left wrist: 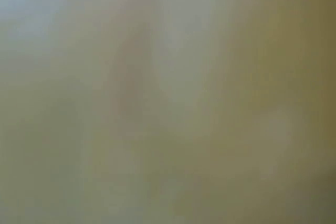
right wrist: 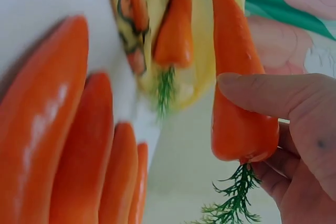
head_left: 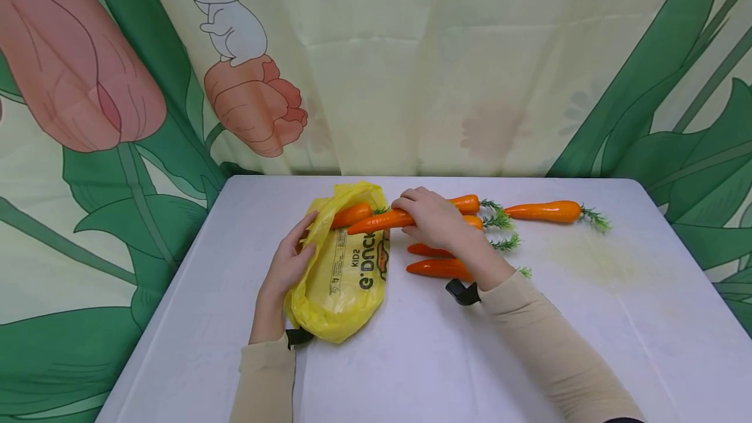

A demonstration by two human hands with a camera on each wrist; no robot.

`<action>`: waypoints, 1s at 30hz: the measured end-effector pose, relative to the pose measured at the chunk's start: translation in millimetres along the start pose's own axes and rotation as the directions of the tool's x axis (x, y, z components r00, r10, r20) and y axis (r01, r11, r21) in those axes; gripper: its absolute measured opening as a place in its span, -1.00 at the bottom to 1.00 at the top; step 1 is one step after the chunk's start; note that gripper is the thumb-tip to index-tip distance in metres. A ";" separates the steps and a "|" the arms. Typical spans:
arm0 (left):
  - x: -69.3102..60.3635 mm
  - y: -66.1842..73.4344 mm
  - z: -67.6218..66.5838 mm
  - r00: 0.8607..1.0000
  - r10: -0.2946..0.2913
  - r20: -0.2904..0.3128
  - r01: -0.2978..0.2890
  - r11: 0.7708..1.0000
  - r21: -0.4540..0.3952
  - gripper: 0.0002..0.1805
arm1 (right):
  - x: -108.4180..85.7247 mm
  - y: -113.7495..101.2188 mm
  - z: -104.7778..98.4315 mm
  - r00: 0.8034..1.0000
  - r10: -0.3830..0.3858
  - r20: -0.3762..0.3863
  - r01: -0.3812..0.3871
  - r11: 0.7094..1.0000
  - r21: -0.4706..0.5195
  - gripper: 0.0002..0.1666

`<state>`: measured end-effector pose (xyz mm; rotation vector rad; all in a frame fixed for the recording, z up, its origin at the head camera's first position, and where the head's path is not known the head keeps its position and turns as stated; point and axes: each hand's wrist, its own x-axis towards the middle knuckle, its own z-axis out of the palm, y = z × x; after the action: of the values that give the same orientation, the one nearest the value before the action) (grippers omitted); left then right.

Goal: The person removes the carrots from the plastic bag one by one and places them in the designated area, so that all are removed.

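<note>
My right hand point(head_left: 437, 217) pinches an orange carrot point(right wrist: 239, 40) with a green leafy top, thumb on one side and fingers behind it. Its tip points left, over the mouth of a yellow plastic bag point(head_left: 335, 312) printed with dark lettering. Another carrot point(head_left: 351, 215) lies at the bag's opening, its green top toward the right. At the bag's left rim, my left hand point(head_left: 289, 260) holds the plastic between thumb and fingers. The left wrist view is only a yellowish blur, so it shows no detail of that grip.
Several carrots point(head_left: 437, 269) lie side by side right of the bag, partly hidden under my right arm. A separate carrot point(head_left: 543, 212) lies farther right. The white table point(head_left: 194, 338) ends at a printed curtain point(head_left: 440, 83) behind.
</note>
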<state>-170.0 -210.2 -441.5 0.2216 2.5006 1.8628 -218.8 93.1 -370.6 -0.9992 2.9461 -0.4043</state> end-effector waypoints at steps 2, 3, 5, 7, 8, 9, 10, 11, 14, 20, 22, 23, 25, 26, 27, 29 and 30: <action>-0.6 0.7 0.1 1.000 -0.013 -0.002 0.013 1.000 -0.008 -0.34 | -6.2 7.1 -4.6 1.000 0.010 -0.011 -0.010 1.000 0.014 -0.51; -0.9 0.6 0.2 1.000 -0.017 -0.005 0.017 1.000 -0.010 -0.34 | -9.3 10.2 -6.9 1.000 0.020 -0.013 -0.020 0.999 0.025 -0.51; -1.9 1.0 0.6 1.000 -0.019 -0.010 0.019 1.000 -0.014 -0.34 | -15.6 17.4 -10.3 0.999 0.032 -0.021 -0.031 0.999 0.036 -0.51; -2.9 0.6 1.3 1.000 -0.014 -0.012 0.013 1.000 -0.010 -0.34 | -21.5 24.3 -13.6 0.999 0.044 -0.025 -0.043 0.998 0.043 -0.51; -3.2 0.2 1.5 1.000 -0.010 -0.013 0.010 1.000 -0.009 -0.35 | -24.4 27.7 -15.0 0.998 0.051 -0.025 -0.050 0.998 0.045 -0.51; -3.5 -0.4 1.7 1.000 -0.005 -0.014 0.005 1.000 -0.008 -0.35 | -27.3 31.3 -16.6 0.998 0.056 -0.025 -0.055 0.998 0.044 -0.51; -3.7 -0.8 1.8 1.000 -0.001 -0.014 0.001 1.000 -0.008 -0.35 | -30.2 34.8 -18.0 0.998 0.060 -0.025 -0.059 0.997 0.045 -0.51; -3.9 -1.3 1.9 1.000 0.001 -0.015 -0.001 1.000 -0.010 -0.35 | -33.0 37.8 -19.7 0.998 0.067 -0.021 -0.066 0.997 0.046 -0.50; -4.3 -1.9 1.9 1.000 0.005 -0.017 -0.005 1.000 -0.013 -0.35 | -41.0 48.2 -23.4 0.996 0.087 -0.017 -0.087 0.995 0.052 -0.49; -5.1 -1.9 2.0 1.000 0.005 -0.017 -0.005 1.000 -0.007 -0.34 | -57.2 68.0 -28.6 0.993 0.107 -0.043 -0.104 0.992 0.066 -0.51; -5.2 -2.0 1.8 1.000 0.008 -0.017 -0.008 1.000 -0.002 -0.34 | -63.2 74.2 -30.7 0.992 0.112 -0.054 -0.108 0.992 0.070 -0.51; -5.3 -1.7 1.7 1.000 0.010 -0.016 -0.010 1.000 0.000 -0.34 | -66.3 77.4 -32.0 0.992 0.114 -0.058 -0.110 0.991 0.072 -0.52; -5.2 -1.3 1.4 1.000 0.016 -0.013 -0.016 1.000 0.000 -0.34 | -72.5 83.6 -34.6 0.991 0.114 -0.069 -0.109 0.991 0.074 -0.52; -5.0 -0.7 1.2 1.000 0.017 -0.010 -0.017 1.000 -0.002 -0.34 | -75.5 87.0 -36.0 0.990 0.116 -0.075 -0.111 0.991 0.075 -0.52; -4.4 -0.7 1.0 1.000 0.016 -0.007 -0.016 1.000 -0.006 -0.34 | -78.6 90.3 -37.3 0.990 0.116 -0.083 -0.110 0.991 0.075 -0.52; -3.4 0.7 1.0 1.000 0.009 0.000 -0.009 1.000 -0.006 -0.35 | -84.7 96.7 -39.9 0.988 0.114 -0.100 -0.107 0.991 0.080 -0.52; -3.1 0.5 1.2 1.000 0.013 0.001 -0.013 1.000 -0.008 -0.35 | -87.5 100.1 -40.8 0.988 0.111 -0.109 -0.103 0.991 0.080 -0.53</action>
<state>-166.8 -209.3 -441.6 0.2390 2.4966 1.8764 -212.4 231.8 -362.4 -0.8327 3.0413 -0.5820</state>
